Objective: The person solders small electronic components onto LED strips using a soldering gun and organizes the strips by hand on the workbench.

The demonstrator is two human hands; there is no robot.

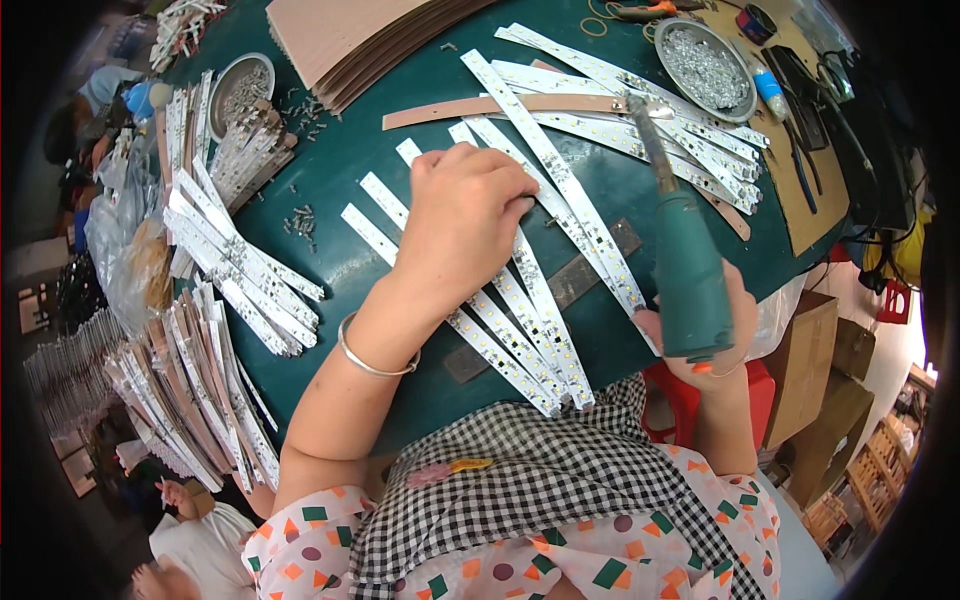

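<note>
White LED strip (pixel 566 182): lies slantwise on the green table (pixel 360 140), one end by the right hand (pixel 725 320), its middle beside the left fingertips. Left hand (pixel 465 200): palm down over the strips, fingers bent and drawn narrow; whether anything is pinched cannot be told, the tips being partly hidden. Right hand: wrapped round the body of a green tool (pixel 690 270), metal tip pointing away from the wearer. Below the left hand, a fan of strips (pixel 495 360), near ends gathered together, far ends spread; a dark flat bar (pixel 575 283) lies partly beneath. Farther out: a crossed pile of strips (pixel 700 155) at upper right, near a metal bowl (pixel 660 48) of small clear pieces; a brown board stack (pixel 360 40) at the far edge; more strip bundles (pixel 245 265) at left
</note>
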